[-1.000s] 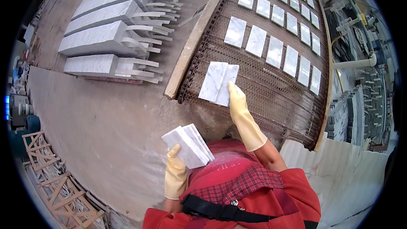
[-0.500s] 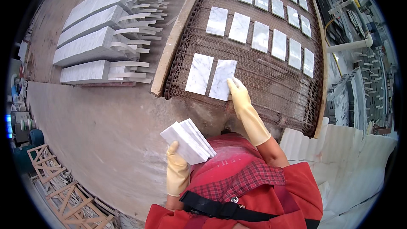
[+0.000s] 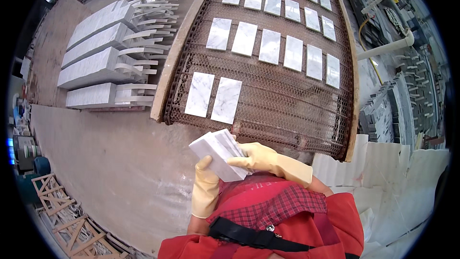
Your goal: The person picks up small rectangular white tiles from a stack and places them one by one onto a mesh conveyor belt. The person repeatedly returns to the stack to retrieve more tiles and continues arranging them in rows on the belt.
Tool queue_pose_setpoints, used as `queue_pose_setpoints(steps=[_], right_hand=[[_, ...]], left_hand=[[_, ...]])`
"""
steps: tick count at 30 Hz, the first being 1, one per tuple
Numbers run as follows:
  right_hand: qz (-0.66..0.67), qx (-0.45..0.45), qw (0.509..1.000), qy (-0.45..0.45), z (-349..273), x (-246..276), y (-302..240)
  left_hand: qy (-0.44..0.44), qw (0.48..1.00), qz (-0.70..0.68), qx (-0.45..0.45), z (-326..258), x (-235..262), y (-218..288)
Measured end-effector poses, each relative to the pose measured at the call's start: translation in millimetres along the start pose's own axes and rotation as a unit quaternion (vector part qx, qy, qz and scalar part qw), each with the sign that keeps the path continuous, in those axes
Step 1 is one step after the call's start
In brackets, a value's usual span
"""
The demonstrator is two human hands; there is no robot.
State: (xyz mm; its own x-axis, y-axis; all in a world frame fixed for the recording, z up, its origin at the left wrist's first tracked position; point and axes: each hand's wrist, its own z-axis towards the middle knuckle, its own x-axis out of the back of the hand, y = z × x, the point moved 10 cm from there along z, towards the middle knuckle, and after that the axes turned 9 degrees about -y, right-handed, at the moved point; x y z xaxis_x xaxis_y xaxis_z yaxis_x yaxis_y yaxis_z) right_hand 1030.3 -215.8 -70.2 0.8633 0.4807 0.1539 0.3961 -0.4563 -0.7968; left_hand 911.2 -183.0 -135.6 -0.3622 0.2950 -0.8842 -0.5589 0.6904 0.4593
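A small stack of white, grey-veined marble tiles (image 3: pixel 215 157) is held tilted in front of my red clothing. My left hand (image 3: pixel 206 184), in a cream rubber glove, grips the stack from the left, thumb on the front face. My right hand (image 3: pixel 261 157), gloved alike, closes on the stack's right edge; its far fingers are partly hidden behind the tiles. Just beyond, two marble tiles, a left one (image 3: pixel 200 94) and a right one (image 3: pixel 226 100), lie side by side on the brown wire-mesh conveyor belt (image 3: pixel 287 108). Farther rows of similar tiles lie flat behind them.
Pale rails edge the conveyor, including a left rail (image 3: pixel 165 84). Left of it stand long stacks of marble strips (image 3: pixel 91 69) on the floor. Wooden crates (image 3: pixel 72 216) sit at lower left. A white pipe (image 3: pixel 390 45) and stone slabs (image 3: pixel 388 115) are at right.
My right hand has let go of the right-hand tile on the belt and come back to the stack in my left hand. The view has shifted, and the belt appears farther left.
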Motion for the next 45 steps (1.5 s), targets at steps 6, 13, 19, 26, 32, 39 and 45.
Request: queue_pose_setpoints(steps=[6,13,19,26,32,39,45], right_hand=[[0.205,0.006,0.976,0.075,-28,24,35],[0.24,0.031,0.951,0.192,-25,82,66],[0.17,0.019,0.935,0.31,12,134,86],[0.193,0.012,0.922,0.336,47,149,120],[0.253,0.033,0.911,0.323,37,147,121],[0.231,0.036,0.935,0.267,20,151,93],[0.209,0.038,0.934,0.289,26,153,100]], left_hand=[[0.073,0.994,-0.055,0.052,3,1,-38],[0.082,0.983,-0.159,-0.035,-5,29,-53],[0.095,0.986,-0.125,-0.063,-34,22,-48],[0.115,0.982,-0.131,-0.076,-45,25,-69],[0.106,0.982,-0.143,-0.056,-43,17,-81],[0.083,0.987,-0.138,-0.021,-21,5,-87],[0.071,0.99,-0.12,0.003,-13,2,-93]])
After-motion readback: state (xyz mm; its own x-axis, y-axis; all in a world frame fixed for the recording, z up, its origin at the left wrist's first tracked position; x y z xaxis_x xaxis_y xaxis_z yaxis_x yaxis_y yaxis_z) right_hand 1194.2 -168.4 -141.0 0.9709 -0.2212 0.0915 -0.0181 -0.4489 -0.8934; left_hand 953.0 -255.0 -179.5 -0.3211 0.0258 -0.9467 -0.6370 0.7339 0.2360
